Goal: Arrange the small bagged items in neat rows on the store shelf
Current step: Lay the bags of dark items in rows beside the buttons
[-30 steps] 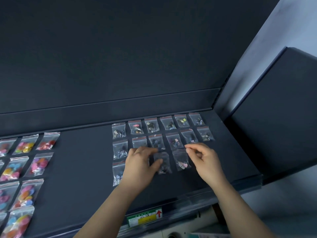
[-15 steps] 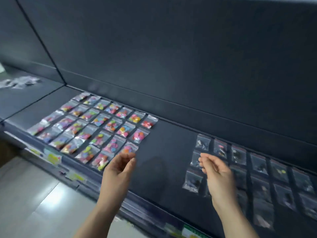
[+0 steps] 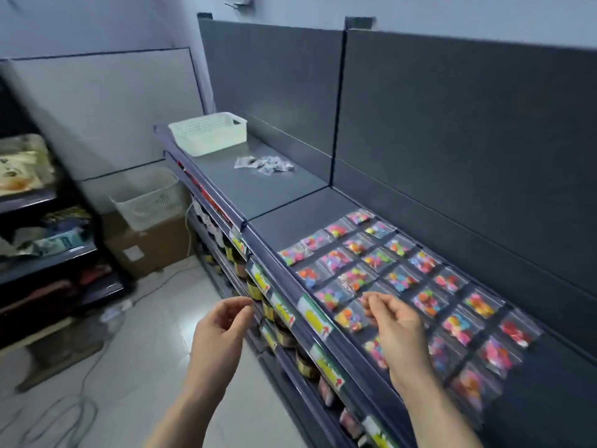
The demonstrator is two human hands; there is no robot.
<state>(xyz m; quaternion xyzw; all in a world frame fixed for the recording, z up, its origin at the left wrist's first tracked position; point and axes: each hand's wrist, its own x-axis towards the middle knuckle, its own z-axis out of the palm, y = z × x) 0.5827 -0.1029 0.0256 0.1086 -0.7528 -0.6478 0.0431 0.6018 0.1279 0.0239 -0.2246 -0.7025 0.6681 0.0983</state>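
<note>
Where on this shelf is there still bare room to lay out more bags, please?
The widest bare stretch of shelf lies between the loose pile of clear bags and the grid of colourful bags. A smaller patch sits in front of that pile, beside the white basket. The grid itself is crowded.

Both forearms reach forward, left grip (image 3: 223,331) and right grip (image 3: 399,328) empty, fingers loosely curled, palms facing inward
</note>
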